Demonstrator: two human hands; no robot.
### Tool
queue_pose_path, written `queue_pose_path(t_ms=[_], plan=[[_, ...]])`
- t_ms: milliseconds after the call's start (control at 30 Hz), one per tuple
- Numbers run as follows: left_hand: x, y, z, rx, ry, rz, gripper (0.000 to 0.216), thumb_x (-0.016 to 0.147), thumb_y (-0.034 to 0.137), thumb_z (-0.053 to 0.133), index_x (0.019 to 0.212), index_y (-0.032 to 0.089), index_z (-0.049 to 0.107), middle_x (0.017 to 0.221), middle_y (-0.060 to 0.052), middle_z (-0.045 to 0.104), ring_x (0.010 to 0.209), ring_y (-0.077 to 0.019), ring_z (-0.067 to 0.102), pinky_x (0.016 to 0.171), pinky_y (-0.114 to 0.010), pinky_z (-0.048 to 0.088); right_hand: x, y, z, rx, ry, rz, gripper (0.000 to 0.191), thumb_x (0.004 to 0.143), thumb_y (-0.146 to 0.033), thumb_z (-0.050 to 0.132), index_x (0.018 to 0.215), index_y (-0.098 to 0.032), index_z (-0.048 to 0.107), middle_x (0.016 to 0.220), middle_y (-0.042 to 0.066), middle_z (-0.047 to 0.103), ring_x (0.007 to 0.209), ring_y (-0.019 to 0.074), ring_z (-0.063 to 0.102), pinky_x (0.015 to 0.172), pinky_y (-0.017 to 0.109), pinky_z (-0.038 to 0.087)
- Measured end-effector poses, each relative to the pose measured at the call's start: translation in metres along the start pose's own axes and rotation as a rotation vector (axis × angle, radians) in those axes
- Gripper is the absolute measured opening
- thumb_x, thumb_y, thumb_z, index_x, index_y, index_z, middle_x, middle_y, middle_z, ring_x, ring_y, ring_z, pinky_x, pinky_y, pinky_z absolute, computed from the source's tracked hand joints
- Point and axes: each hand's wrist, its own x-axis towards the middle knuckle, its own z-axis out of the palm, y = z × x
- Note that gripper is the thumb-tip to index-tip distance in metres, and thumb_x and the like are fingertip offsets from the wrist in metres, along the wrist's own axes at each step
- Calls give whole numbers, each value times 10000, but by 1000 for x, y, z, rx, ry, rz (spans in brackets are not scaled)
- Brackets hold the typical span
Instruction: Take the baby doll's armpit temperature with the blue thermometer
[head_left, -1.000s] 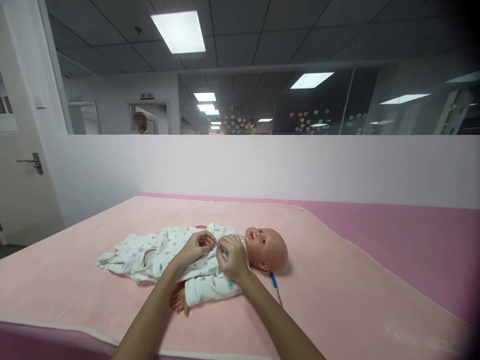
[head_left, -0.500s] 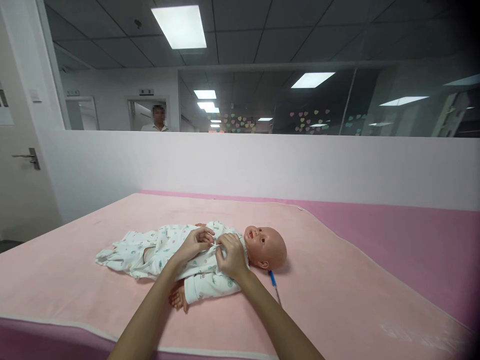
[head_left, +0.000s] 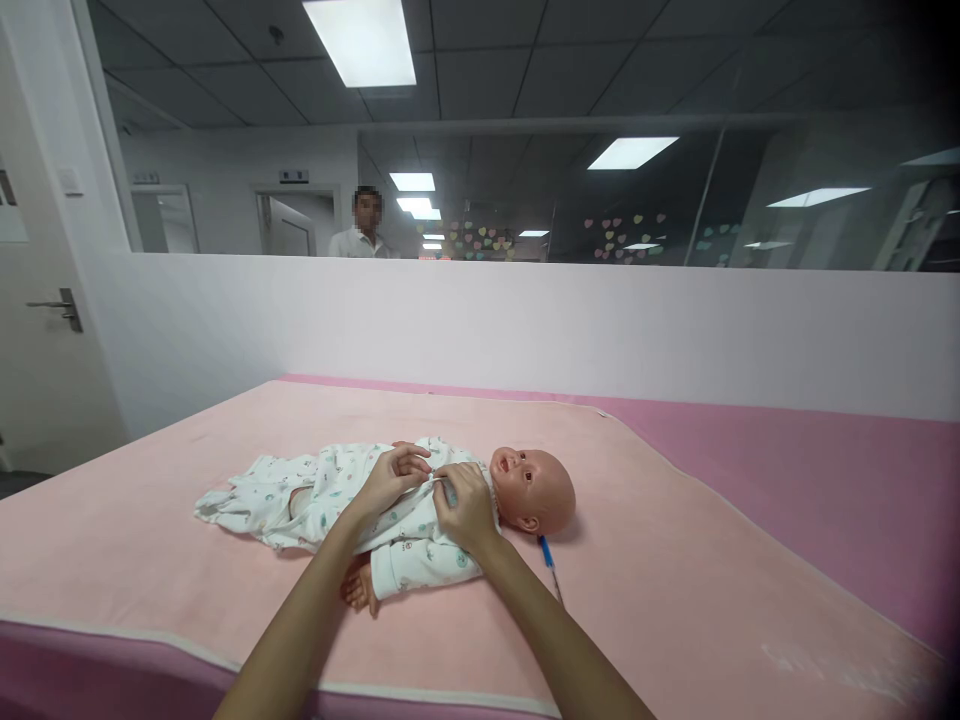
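Note:
A baby doll (head_left: 536, 490) lies on its back, head to the right, in a white long-sleeved romper (head_left: 420, 568) with small coloured prints. My left hand (head_left: 394, 478) rests on the chest of the romper, its bent fingertips closed on the fabric at the front. Close beside it, my right hand (head_left: 466, 508) pinches the romper's front edge between thumb and fingers. The two sets of fingertips nearly meet; whatever fastener lies between them is too small to make out. An opening shows at the romper's leg part.
The doll lies on a peach mat (head_left: 675, 600) over a pink surface (head_left: 825, 470). A blue-ended pen-like stick (head_left: 547, 552) lies beside the doll's head, partly behind my right forearm. Behind stand a white half wall (head_left: 525, 320) and glass, with a person (head_left: 360, 240) beyond.
My hands stay at the romper's chest, with fingertips slightly shifted and a little closer together. Behind the glass, the person has moved right, out of the doorway. The view has tilted slightly.

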Motion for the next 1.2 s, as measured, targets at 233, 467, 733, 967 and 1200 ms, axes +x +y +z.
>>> queue_pose_path(t_ms=[233, 467, 733, 967, 1200], plan=[[-4, 6, 2, 10, -69, 20, 313, 648, 253, 666, 934, 154, 584, 831, -53, 619, 802, -153, 577, 753, -280, 435, -2, 2, 4, -19, 19, 18, 122, 739, -117, 450, 746, -186, 551, 700, 27, 586, 696, 165, 495, 683, 294, 357], [-4, 5, 1, 5, -128, 29, 420, 601, 189, 704, 998, 151, 571, 855, -58, 598, 802, -149, 561, 726, -277, 433, -3, 3, 6, -6, 0, -25, 176, 722, -70, 424, 731, -188, 554, 690, 21, 585, 693, 160, 507, 683, 292, 365], [-6, 7, 1, -14, -121, 50, 283, 712, 223, 614, 985, 156, 584, 882, -64, 601, 870, -165, 557, 813, -299, 417, -3, 5, 7, 56, 6, -38, 231, 715, -40, 411, 802, -186, 568, 748, 25, 597, 739, 158, 514, 688, 281, 376], [-4, 6, 4, 78, -121, 52, 326, 681, 239, 637, 991, 153, 583, 830, -55, 598, 782, -151, 559, 742, -282, 431, -3, 3, 5, -1, -12, -35, 166, 690, -63, 454, 736, -179, 563, 706, 13, 574, 715, 147, 506, 720, 300, 342], [-5, 6, 5, 0, 7, -10, 325, 652, 193, 614, 974, 182, 577, 870, -24, 535, 723, -109, 531, 633, -211, 408, -1, 0, 2, -7, -23, -39, 131, 734, -121, 484, 812, -186, 568, 750, 16, 584, 730, 152, 496, 713, 303, 326]])
